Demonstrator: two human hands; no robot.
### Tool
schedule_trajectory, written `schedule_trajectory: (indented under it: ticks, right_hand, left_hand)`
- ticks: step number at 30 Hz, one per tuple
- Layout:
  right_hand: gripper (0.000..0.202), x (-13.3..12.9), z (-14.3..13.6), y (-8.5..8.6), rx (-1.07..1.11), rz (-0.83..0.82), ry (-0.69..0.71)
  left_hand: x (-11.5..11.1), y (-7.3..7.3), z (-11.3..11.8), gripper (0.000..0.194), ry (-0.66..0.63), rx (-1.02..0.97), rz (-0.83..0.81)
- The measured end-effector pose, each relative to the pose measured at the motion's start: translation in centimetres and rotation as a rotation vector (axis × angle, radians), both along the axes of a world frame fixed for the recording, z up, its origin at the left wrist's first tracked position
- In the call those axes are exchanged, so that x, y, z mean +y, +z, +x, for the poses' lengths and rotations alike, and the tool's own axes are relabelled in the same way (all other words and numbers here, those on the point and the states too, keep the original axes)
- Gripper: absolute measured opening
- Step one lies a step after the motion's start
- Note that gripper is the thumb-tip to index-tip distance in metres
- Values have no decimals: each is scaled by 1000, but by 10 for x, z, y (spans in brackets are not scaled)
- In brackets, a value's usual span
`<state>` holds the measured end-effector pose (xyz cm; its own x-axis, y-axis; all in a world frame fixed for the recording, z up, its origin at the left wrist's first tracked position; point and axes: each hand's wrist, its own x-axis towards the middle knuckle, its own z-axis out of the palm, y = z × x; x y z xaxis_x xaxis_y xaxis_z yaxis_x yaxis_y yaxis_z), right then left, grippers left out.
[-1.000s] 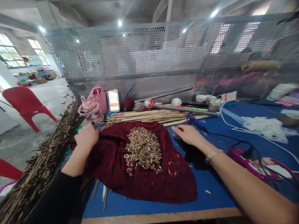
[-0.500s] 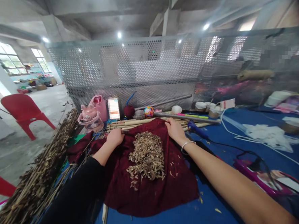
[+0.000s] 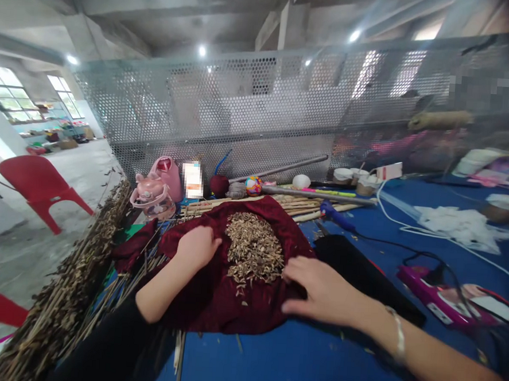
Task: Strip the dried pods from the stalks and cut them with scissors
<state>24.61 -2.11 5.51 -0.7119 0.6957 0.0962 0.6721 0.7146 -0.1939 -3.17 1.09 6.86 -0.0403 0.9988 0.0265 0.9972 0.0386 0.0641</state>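
A dark red velvet-like cloth (image 3: 246, 319) lies on the blue tabletop (image 3: 218, 366), bearing a heap of dry, brownish husk-like pieces (image 3: 255, 248). My left hand (image 3: 197, 247) hovers over the cloth's left part. Its fingers curl loosely, with the thumb a little apart and no cloth visibly pinched. To the right of the heap is my right hand (image 3: 317, 289), open, with thumb and fingers spread and the fingertips close to the pieces. Whether they touch the cloth I cannot tell.
Bundled dried stalks (image 3: 68, 282) line the left edge. Behind the cloth lie pale sticks (image 3: 288, 204), a blue glue gun (image 3: 337, 215) and a pink bucket (image 3: 154, 201). On the right are a black cloth (image 3: 362, 266), a purple-cased device (image 3: 437, 299), cables and white scraps (image 3: 459, 226).
Both hands have let go of the cloth's far edge. My right hand has moved back towards me and opened beside the heap. The cloth's near edge now lies farther from me.
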Motion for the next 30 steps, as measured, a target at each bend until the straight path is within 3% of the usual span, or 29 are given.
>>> schedule_trajectory:
  ticks: [2,4,6,8,10,13,15,17,21,23,26,30]
  right_hand:
    - [41,-22,18,-11,-27,-8,-67]
    - [32,-27,35,-22,-28,3,-141]
    - [17,-22,47,-29,-19,11,-172]
    - [19,-15,50,-29,1,21,-178]
    - [17,-15,43,-22,35,55,-178]
    - [17,-25,14,-3,92,83,-83]
    - [14,-34,-15,8,110,2,70]
    - [12,-39,-51,13,120,-48,182]
    - [35,-31,-131,7,134,7,239]
    - [55,-23,-167,-2,68,-8,195]
    - [64,-12,-203,-12,-20,-44,132]
    - [26,-3,-214,-16,-10,-66,169]
  left_hand:
    - [-22,2,2,39,-29,82,-199]
    - [-40,4,4,41,-51,137,-307]
    - [-54,6,10,39,-38,158,-302]
    - [-70,9,20,34,-23,136,-248]
    - [-88,11,36,26,-86,54,-230]
    - [-119,2,61,16,-240,-114,-330]
    - [-136,-13,71,16,-178,-186,-375]
    - [-149,-32,74,19,-57,-276,-282]
    - [-160,-60,63,24,155,-320,-116]
    - [-161,-64,56,26,208,-292,-86]
    - [-162,-61,45,25,224,-269,-72]
    - [-164,-57,35,21,246,-254,-90]
